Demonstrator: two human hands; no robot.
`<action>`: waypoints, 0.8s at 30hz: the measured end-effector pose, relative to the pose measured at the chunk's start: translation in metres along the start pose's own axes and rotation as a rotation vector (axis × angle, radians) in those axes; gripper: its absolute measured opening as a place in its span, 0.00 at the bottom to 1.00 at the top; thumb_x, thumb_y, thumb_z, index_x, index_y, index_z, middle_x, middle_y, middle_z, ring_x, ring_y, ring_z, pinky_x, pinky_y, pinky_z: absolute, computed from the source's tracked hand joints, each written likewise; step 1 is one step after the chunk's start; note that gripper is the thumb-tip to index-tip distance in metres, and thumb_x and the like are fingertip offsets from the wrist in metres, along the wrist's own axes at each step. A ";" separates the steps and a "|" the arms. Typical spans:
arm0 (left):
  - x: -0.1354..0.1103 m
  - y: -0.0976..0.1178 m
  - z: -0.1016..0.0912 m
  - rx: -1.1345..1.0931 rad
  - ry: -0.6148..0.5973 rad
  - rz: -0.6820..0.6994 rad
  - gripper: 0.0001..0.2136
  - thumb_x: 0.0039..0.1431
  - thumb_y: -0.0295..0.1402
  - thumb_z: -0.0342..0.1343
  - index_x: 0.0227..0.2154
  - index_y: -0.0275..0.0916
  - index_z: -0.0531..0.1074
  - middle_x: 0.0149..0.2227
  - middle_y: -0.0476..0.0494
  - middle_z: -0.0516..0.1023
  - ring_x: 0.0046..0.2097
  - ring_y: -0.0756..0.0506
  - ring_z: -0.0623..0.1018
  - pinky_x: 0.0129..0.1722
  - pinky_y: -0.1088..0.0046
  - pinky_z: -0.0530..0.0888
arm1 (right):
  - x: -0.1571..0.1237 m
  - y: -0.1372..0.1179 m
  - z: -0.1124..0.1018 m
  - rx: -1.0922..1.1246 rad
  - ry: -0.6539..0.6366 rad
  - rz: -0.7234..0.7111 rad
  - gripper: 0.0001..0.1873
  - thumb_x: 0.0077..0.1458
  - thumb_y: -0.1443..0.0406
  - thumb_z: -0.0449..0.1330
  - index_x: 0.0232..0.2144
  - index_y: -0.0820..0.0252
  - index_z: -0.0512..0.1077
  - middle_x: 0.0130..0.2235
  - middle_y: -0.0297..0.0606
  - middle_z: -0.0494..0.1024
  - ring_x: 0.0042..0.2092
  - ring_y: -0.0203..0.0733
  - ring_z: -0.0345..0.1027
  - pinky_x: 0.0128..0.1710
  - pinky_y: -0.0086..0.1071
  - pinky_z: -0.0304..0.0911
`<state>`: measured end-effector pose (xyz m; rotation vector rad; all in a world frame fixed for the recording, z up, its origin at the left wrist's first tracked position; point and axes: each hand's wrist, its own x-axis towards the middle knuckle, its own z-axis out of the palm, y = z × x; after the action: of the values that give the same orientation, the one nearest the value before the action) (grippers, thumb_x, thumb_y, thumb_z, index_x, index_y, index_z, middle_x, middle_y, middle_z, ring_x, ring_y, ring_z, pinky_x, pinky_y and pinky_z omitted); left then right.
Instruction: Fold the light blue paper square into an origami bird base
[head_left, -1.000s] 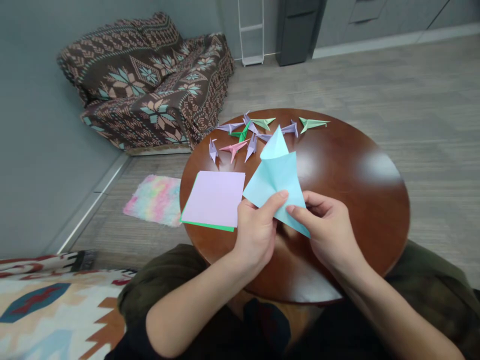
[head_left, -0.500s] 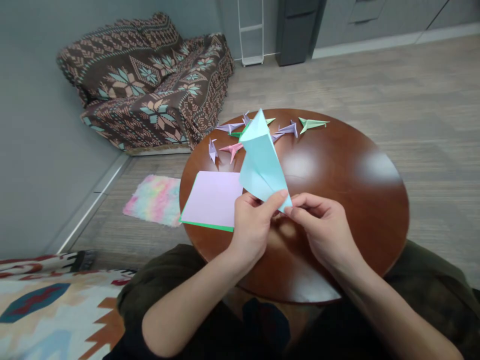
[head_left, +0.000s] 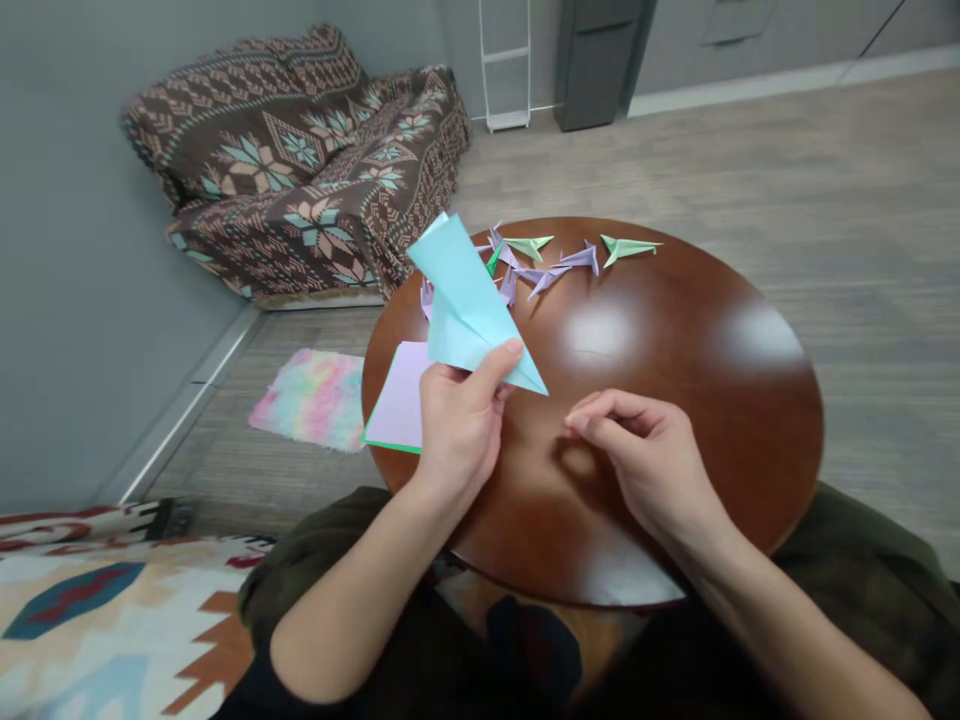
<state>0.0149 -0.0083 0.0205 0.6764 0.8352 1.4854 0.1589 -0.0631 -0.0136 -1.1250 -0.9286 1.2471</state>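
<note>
My left hand (head_left: 465, 415) grips a light blue sheet of folded origami paper (head_left: 471, 295), thumb on top and fingers underneath. The paper is held up over the table, its narrow point toward my right hand and its wider folded end tilted up to the left. My right hand (head_left: 637, 435) hovers apart from the paper, thumb and fingertips pinched together with nothing visible between them. Partly hidden behind my left hand and the blue paper lies a stack of lilac paper (head_left: 397, 400) with a green edge beneath.
Several small folded paper cranes in lilac (head_left: 541, 277) and green (head_left: 628, 248) lie along the far side of the round brown table (head_left: 705, 400). Beyond it stands a sofa with a patterned cover (head_left: 315, 180). A fluffy pastel mat (head_left: 307, 400) lies on the floor to the left.
My right hand has let go of the blue paper's point. My left hand has carried the paper to the left, uncovering more cranes and covering more of the lilac stack.
</note>
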 end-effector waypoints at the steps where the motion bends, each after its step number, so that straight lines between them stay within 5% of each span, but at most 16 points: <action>1: 0.002 0.003 0.000 -0.005 0.002 0.010 0.15 0.40 0.26 0.77 0.23 0.36 0.73 0.23 0.54 0.72 0.25 0.56 0.67 0.26 0.79 0.66 | 0.000 0.001 0.000 0.001 0.003 0.002 0.08 0.53 0.70 0.68 0.24 0.54 0.83 0.28 0.33 0.83 0.31 0.38 0.71 0.36 0.32 0.62; 13: -0.013 -0.008 0.003 0.066 -0.021 -0.121 0.15 0.42 0.29 0.76 0.20 0.36 0.71 0.20 0.56 0.68 0.24 0.56 0.63 0.25 0.77 0.63 | 0.000 0.001 -0.003 0.067 -0.025 -0.005 0.03 0.59 0.64 0.70 0.35 0.53 0.85 0.34 0.34 0.84 0.39 0.42 0.74 0.44 0.34 0.66; 19: -0.025 -0.019 0.005 0.062 -0.084 -0.300 0.14 0.41 0.31 0.78 0.24 0.33 0.77 0.24 0.49 0.75 0.28 0.53 0.70 0.29 0.76 0.67 | -0.001 0.000 0.000 0.081 -0.058 -0.029 0.04 0.59 0.64 0.71 0.31 0.54 0.83 0.32 0.35 0.84 0.36 0.44 0.77 0.45 0.38 0.68; 24: -0.019 -0.015 0.004 0.012 -0.070 -0.240 0.15 0.42 0.30 0.77 0.22 0.34 0.73 0.23 0.53 0.69 0.26 0.56 0.64 0.26 0.78 0.62 | 0.000 0.001 -0.001 0.052 -0.026 -0.016 0.04 0.58 0.64 0.71 0.30 0.53 0.82 0.28 0.32 0.81 0.33 0.42 0.73 0.45 0.39 0.68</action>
<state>0.0286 -0.0270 0.0116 0.6103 0.8414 1.2351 0.1595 -0.0630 -0.0147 -1.0607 -0.9180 1.2686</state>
